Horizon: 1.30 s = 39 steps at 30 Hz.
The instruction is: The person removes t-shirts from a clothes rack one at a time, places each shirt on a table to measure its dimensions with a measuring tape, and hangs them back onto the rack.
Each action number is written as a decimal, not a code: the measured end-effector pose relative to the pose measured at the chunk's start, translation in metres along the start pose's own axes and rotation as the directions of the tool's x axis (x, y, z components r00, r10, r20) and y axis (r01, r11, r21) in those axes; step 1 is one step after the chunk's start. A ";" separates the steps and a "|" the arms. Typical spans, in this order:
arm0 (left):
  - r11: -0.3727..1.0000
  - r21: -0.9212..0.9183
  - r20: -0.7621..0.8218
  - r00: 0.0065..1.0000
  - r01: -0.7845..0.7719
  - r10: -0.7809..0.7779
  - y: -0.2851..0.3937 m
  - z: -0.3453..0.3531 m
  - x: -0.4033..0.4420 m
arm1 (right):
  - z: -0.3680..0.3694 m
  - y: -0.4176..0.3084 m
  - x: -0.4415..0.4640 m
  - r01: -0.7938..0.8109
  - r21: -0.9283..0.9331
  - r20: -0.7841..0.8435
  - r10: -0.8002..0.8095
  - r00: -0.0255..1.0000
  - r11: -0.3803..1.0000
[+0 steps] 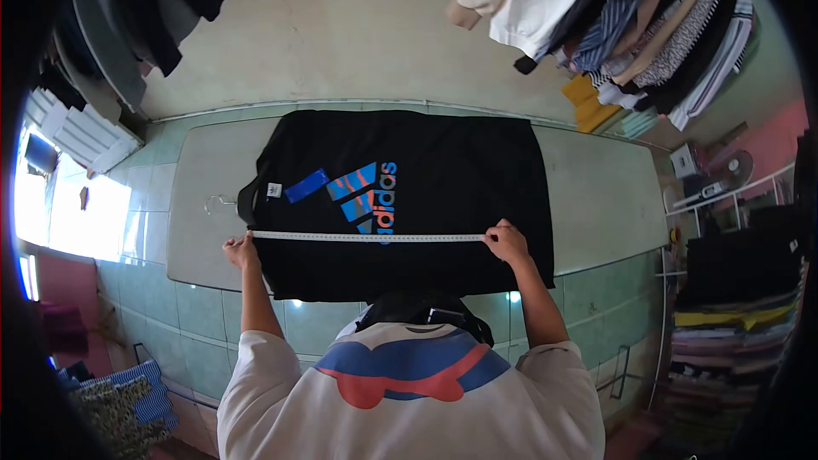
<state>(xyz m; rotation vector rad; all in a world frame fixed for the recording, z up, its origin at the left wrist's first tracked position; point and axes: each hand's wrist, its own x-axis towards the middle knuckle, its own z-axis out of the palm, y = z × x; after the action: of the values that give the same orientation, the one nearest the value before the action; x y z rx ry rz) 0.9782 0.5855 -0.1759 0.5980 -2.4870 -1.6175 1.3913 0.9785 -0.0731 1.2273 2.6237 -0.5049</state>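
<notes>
A black T-shirt point(469, 170) with a colourful logo print lies flat, its collar toward the left. Across it runs a white measuring tape point(366, 238), stretched straight from near the collar toward the hem and covering part of the print. My left hand point(241, 250) pinches the tape's left end by the shirt's shoulder edge. Farther along, my right hand point(507, 241) pinches the tape over the lower right of the shirt. A blue tag point(307, 186) rests on the shirt near the collar, and a hanger hook point(221, 204) sticks out from the neck.
The shirt lies on a long beige table point(605, 196) with rounded corners. Clothes hang at the upper right point(630, 34) and upper left point(128, 17). On the right, a rack holds folded clothes point(733, 315), with a fan point(734, 169) above. Green tiles point(196, 307) cover the floor.
</notes>
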 end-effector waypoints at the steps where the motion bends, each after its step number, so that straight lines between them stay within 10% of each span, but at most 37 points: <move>1: 1.000 -0.022 0.008 1.000 -0.001 0.001 -0.002 0.000 0.001 | 0.002 0.008 -0.003 0.026 -0.002 -0.082 -0.027 0.996 1.000; 10: 0.995 -0.103 0.073 0.997 0.018 -0.011 -0.005 -0.006 0.004 | 0.012 0.001 -0.002 0.012 -0.095 -0.139 -0.026 0.990 0.995; 13: 0.998 0.042 0.086 0.995 -0.056 0.052 -0.004 -0.009 0.003 | 0.010 0.000 0.000 0.000 -0.094 -0.112 -0.011 0.994 0.996; 15: 0.872 0.462 -0.030 0.980 -0.160 0.196 0.038 -0.013 -0.035 | 0.013 0.001 0.001 -0.004 -0.093 -0.106 -0.006 0.994 0.996; 17: 0.691 0.624 -0.090 0.846 -0.364 0.526 0.071 0.003 -0.092 | 0.013 -0.002 0.002 0.001 -0.098 -0.104 -0.012 0.994 0.995; 19: 0.542 0.148 0.372 0.554 -0.827 0.745 0.102 0.026 -0.185 | 0.007 -0.002 0.002 0.012 -0.114 -0.081 -0.021 0.996 0.993; 24: 0.357 -0.378 0.784 -0.090 -0.854 0.615 0.096 0.068 -0.338 | 0.005 -0.002 0.006 0.058 -0.080 -0.010 -0.059 0.998 0.995; 27: 0.250 -0.385 0.827 -0.212 -0.888 0.520 0.085 0.082 -0.383 | 0.006 -0.001 0.007 0.075 -0.062 0.004 -0.075 0.997 0.995; 39: 0.334 -0.218 0.826 0.009 -0.917 0.564 0.053 0.092 -0.405 | -0.037 0.126 0.017 0.002 0.098 0.134 -0.015 0.991 0.995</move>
<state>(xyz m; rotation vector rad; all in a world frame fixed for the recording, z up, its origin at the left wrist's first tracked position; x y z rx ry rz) 1.3068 0.8382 -0.1202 -1.7808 -2.6394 -0.8596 1.4764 1.0796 -0.0723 1.1665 2.5194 -0.7002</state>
